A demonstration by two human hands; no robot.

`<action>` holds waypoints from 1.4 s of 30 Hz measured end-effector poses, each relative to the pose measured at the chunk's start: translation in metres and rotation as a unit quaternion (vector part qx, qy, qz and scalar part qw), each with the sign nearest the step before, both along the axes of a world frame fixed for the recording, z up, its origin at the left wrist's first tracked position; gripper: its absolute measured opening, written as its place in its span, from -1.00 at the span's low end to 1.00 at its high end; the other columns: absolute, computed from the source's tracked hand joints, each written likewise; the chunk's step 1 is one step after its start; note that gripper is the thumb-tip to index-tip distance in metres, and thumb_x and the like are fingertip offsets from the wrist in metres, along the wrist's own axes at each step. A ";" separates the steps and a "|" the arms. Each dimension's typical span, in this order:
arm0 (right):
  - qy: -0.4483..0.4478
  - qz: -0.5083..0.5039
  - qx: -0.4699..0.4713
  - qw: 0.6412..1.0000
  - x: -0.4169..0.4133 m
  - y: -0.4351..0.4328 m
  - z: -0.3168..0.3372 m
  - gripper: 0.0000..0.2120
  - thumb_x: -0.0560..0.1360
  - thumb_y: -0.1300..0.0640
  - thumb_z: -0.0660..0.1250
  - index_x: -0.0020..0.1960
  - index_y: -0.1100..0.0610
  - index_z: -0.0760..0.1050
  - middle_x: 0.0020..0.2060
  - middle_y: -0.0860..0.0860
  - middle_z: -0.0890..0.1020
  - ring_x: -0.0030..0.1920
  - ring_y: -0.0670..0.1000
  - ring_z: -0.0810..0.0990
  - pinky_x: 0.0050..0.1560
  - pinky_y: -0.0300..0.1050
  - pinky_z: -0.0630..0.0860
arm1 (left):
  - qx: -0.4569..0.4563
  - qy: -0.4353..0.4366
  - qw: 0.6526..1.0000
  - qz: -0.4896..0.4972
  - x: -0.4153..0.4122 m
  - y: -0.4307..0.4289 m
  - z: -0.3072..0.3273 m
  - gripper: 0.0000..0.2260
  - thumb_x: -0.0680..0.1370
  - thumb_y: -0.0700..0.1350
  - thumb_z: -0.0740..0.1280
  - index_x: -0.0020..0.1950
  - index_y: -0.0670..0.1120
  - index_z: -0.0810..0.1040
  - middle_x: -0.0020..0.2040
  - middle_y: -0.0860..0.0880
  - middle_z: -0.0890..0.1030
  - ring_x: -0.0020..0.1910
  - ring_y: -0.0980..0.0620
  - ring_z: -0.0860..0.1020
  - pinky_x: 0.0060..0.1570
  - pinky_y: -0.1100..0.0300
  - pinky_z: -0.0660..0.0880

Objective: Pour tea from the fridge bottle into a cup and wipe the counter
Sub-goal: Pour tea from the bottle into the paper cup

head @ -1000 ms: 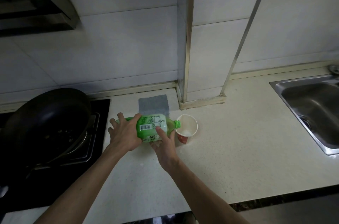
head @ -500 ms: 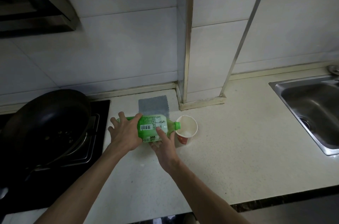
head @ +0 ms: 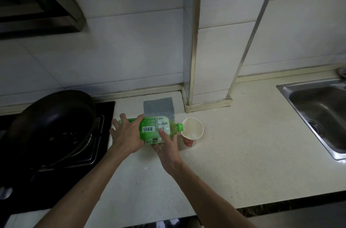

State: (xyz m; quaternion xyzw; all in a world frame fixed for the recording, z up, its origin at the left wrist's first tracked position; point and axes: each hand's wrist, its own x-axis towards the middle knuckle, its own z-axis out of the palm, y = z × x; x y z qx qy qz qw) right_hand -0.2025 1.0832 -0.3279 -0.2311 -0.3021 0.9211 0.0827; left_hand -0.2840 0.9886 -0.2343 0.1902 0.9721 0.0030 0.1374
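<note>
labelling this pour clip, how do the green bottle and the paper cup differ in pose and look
Pose: the green bottle lies tipped on its side, held by the left hand and right hand; the paper cup stands upright on the counter.
Look: the green bottle has a printed label and narrow neck; the paper cup is white inside, red-marked outside.
Shared: both meet at the cup's rim.

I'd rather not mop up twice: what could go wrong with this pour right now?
The paper cup stands unheld, since both the left hand and right hand grip the bottle; a nudge from the neck might tip it. The mouth sits at the very edge of the rim, so tea could run onto the counter.
</note>
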 end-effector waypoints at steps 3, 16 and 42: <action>0.002 0.005 0.005 1.000 -0.002 -0.003 0.001 -0.41 0.48 0.16 0.42 0.43 -0.06 0.26 0.30 0.11 0.56 0.28 0.16 0.56 0.33 0.23 0.44 | 0.000 0.004 1.000 0.004 -0.001 -0.005 0.000 -0.23 0.39 0.02 0.48 0.49 0.20 0.15 0.38 -0.21 0.17 0.36 -0.35 0.17 0.30 -0.24 0.30; -0.001 0.005 0.217 0.976 -0.001 -0.021 0.018 -0.40 0.44 0.25 0.49 0.36 0.05 0.27 0.18 0.08 0.58 0.17 0.03 0.62 0.16 0.05 0.59 | 0.193 -0.109 0.973 0.066 0.001 -0.050 -0.033 -0.18 0.20 0.13 0.54 0.37 0.20 0.24 0.11 -0.13 0.48 0.11 -0.18 0.51 0.05 -0.09 0.56; -0.052 0.066 0.607 0.790 0.026 -0.036 0.006 -0.22 0.40 0.12 0.47 0.48 -0.20 0.16 0.18 -0.13 0.30 0.26 -0.09 0.36 0.29 -0.01 0.49 | 0.577 -0.352 0.679 0.288 0.037 -0.054 -0.084 -0.56 0.27 -0.08 0.51 0.12 -0.10 0.53 0.15 -0.27 0.56 0.12 -0.24 0.56 0.00 -0.16 0.57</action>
